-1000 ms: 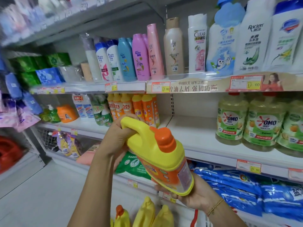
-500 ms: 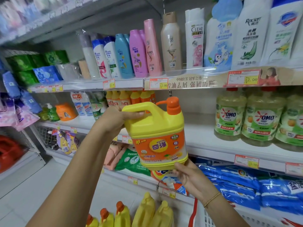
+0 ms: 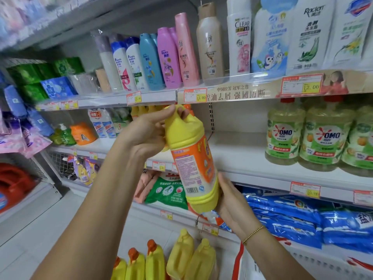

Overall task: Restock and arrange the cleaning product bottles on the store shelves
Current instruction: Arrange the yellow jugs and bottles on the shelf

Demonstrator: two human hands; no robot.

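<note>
Two hands on one yellow bottle (image 3: 191, 158), held in the air in front of the middle shelf (image 3: 238, 156) and not yet touching it. Left hand (image 3: 147, 136): fingers curled through the handle at the top. Right hand (image 3: 228, 201): cupped round the base from below, fingers wrapped on the far side.

Change noted: half a second ago the bottle stood upright, orange front label and pump cap facing me. Now it is turned about its long axis, so the narrow side and the back label with barcode face me. The cap is mostly hidden behind my left fingers. The bottle also leans, top toward the left end of the shelf.

Reading: lift done, orienting in progress. Bare board lies on the middle shelf directly behind the bottle, left of the OMO bottles (image 3: 323, 136). I judge that gap to be the target. More spare yellow bottles (image 3: 181, 257) wait well below the shelf, so the restock looks early.

Risk: the orange front appears to face right and needs turning outward before set-down.
</note>
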